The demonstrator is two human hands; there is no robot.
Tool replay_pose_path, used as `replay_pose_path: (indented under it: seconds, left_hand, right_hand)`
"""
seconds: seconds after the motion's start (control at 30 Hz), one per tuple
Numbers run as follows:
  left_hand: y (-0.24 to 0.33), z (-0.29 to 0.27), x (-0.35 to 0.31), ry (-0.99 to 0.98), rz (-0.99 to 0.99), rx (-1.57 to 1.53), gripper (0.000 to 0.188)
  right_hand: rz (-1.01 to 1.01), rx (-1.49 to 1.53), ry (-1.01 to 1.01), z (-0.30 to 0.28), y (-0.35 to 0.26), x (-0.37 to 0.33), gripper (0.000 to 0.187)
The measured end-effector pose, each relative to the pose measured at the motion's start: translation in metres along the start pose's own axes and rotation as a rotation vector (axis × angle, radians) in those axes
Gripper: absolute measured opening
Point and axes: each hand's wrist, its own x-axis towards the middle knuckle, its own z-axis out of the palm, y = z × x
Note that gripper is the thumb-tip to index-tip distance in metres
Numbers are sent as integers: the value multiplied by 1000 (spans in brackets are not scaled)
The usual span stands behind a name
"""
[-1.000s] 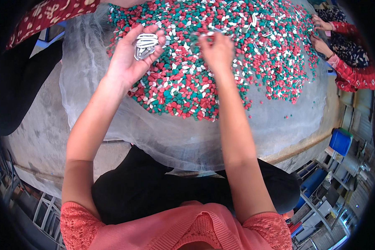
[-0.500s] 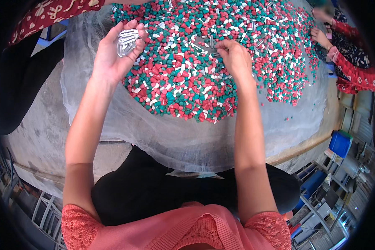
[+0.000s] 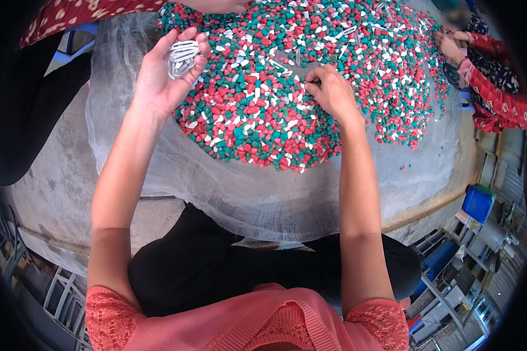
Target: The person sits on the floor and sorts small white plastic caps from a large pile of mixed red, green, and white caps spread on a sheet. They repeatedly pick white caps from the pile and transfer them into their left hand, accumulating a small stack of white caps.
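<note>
My left hand (image 3: 160, 88) is palm up at the left edge of a wide pile of small red, green and white pieces (image 3: 246, 126). Its fingers curl round a bundle of clear and silvery looped strips (image 3: 182, 57). Over the middle of the pile, my right hand (image 3: 336, 96) has its thumb and fingers bent together beside a small bare patch. Whatever is between those fingertips is hidden. Just left of them, a thin clear strip (image 3: 298, 57) lies among the pieces, and more strips are scattered farther back.
The pile rests on a whitish mesh sheet (image 3: 240, 202) over a concrete floor (image 3: 52, 193). A co-worker's hands (image 3: 449, 47) are at the far right edge, and another person's hand (image 3: 216, 4) reaches in at the top left. A blue bin (image 3: 478, 203) stands at right.
My right hand has shifted slightly right and nearer to me. My left hand has hardly moved. The hand at the top reaches farther right, and the right-hand co-worker's hands have drawn together.
</note>
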Motion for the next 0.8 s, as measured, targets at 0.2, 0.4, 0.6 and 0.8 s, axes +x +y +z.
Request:
replay_pose_path:
  seconds: [0.2,0.4,0.6,0.8]
  left_hand:
    - [0,1,0,-3,6,5,26]
    - [-3,0,3,-16,-19,3,23]
    - [2,-2,-1,-24,-9,-20,26]
    - [5,-7,0,-32,-9,-22,26]
  right_hand:
    - [134,711,103,6,21,10,8]
    - [306,723,237,11,7,41,27]
    - [382,280,150,14,-23,55,29]
    - [348,1212,-66,9,-8,45,24]
